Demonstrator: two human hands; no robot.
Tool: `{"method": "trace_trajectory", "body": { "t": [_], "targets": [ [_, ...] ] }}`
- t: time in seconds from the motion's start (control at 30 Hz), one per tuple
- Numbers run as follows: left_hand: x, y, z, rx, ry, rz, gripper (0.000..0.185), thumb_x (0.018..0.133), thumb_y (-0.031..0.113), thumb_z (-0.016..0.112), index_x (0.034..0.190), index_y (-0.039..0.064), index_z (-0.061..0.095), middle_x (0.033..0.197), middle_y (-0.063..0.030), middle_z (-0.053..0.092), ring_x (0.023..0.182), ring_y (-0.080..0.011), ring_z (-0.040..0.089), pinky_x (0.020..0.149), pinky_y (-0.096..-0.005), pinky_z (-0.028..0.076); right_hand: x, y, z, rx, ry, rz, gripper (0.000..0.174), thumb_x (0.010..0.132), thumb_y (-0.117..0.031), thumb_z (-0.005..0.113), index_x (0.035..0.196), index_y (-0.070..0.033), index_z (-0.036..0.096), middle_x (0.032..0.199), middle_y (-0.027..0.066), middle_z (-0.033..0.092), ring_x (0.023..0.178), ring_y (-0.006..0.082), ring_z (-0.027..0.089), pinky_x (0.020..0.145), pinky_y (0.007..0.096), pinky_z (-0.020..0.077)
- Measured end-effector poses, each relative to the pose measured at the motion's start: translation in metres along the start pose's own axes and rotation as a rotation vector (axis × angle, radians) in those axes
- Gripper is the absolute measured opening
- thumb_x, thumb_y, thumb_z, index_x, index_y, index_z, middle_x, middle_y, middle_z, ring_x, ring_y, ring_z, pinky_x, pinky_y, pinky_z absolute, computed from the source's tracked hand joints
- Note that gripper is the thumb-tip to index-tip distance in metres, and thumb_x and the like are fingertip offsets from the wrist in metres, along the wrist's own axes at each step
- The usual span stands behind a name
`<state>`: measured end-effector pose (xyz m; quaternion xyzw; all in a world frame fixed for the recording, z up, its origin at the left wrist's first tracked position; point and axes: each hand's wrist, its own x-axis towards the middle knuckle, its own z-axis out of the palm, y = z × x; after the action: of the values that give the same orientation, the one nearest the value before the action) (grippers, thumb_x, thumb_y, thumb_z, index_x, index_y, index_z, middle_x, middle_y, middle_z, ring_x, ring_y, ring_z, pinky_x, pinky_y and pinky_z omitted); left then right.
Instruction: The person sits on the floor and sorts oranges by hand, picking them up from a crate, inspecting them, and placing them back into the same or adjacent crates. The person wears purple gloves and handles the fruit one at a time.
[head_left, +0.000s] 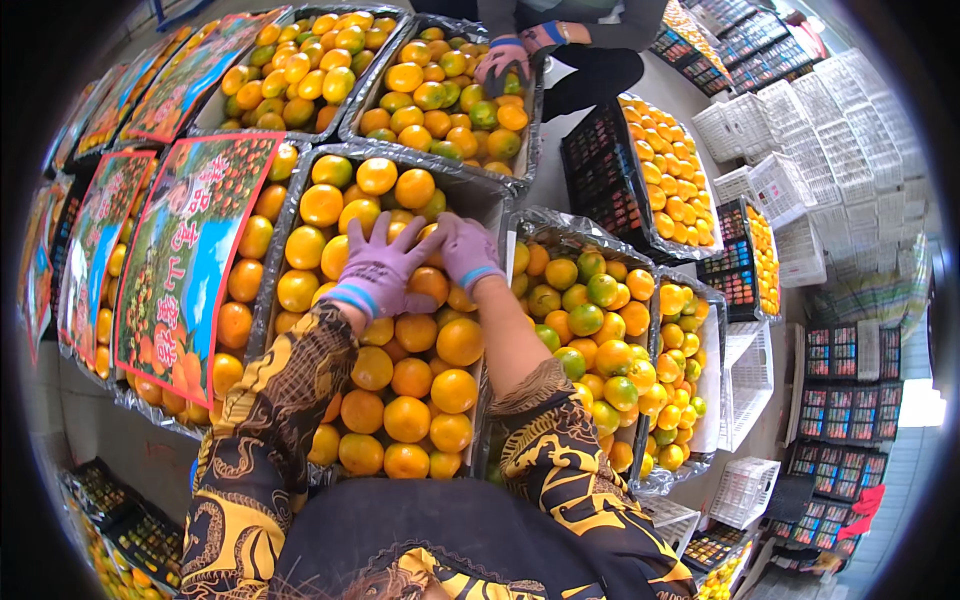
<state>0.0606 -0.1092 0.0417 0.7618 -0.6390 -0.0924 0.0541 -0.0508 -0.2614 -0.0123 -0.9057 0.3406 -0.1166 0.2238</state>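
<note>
Before me stands a plastic-lined crate (480, 201) packed with rows of orange mandarins (407, 418). My left hand (386, 270), in a purple glove with a blue cuff, lies palm down over the fruit with its fingers spread. Close beside it, my right hand (469, 251) wears a matching glove. Its fingers are bent and point toward the left hand, touching the fruit near the crate's middle. Whether a mandarin is held under the right fingers is hidden.
Left, a printed sheet (191, 262) partly covers another crate of mandarins. Mixed green and orange fruit (592, 300) fills a crate at right. Across from me, a co-worker's gloved hand (504, 64) reaches into a further crate. White plastic baskets (840, 127) are stacked at far right.
</note>
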Motion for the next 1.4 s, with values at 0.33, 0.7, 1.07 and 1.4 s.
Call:
{"method": "trace_trajectory", "body": {
  "t": [0.33, 0.7, 1.07, 1.4],
  "targets": [
    [-0.003, 0.001, -0.002, -0.038, -0.035, -0.005, 0.092, 0.073, 0.06, 0.078, 0.153, 0.034, 0.041, 0.156, -0.0059, 0.043, 0.145, -0.0443, 0.034, 0.112, -0.0737, 0.016, -0.019, 0.097, -0.086, -0.144, -0.251, 0.322, 0.044, 0.086, -0.022, 0.071, 0.126, -0.005, 0.066, 0.124, 0.0196, 0.069, 0.113, 0.0313, 0.068, 0.097, 0.0397, 0.0546],
    [-0.002, -0.002, -0.001, -0.105, -0.059, -0.009, 0.09, 0.071, 0.059, 0.08, 0.151, 0.036, 0.046, 0.156, -0.0055, 0.045, 0.147, -0.0427, 0.032, 0.114, -0.0744, 0.012, -0.023, 0.104, -0.102, 0.129, -0.009, 0.497, 0.074, 0.07, -0.046, 0.086, 0.126, -0.002, 0.067, 0.12, 0.0202, 0.071, 0.108, 0.0301, 0.07, 0.097, 0.0379, 0.0533],
    [-0.003, -0.003, -0.001, -0.094, -0.008, -0.007, 0.09, 0.07, 0.059, 0.08, 0.15, 0.038, 0.046, 0.153, -0.006, 0.048, 0.145, -0.0449, 0.036, 0.115, -0.0723, 0.012, 0.051, 0.02, -0.049, 0.687, -0.398, 0.251, 0.062, 0.077, -0.021, 0.079, 0.134, -0.001, 0.063, 0.116, 0.0097, 0.07, 0.098, 0.0172, 0.066, 0.086, 0.0307, 0.0534],
    [-0.003, -0.003, 0.001, -0.131, -0.007, -0.004, 0.091, 0.069, 0.059, 0.08, 0.151, 0.036, 0.046, 0.153, -0.0079, 0.048, 0.144, -0.0447, 0.036, 0.116, -0.0726, 0.01, 0.056, 0.046, -0.014, 0.68, -0.303, 0.292, 0.054, 0.093, -0.036, 0.066, 0.135, -0.002, 0.061, 0.121, 0.0098, 0.069, 0.109, 0.0184, 0.062, 0.097, 0.0318, 0.0478]
  ]
}}
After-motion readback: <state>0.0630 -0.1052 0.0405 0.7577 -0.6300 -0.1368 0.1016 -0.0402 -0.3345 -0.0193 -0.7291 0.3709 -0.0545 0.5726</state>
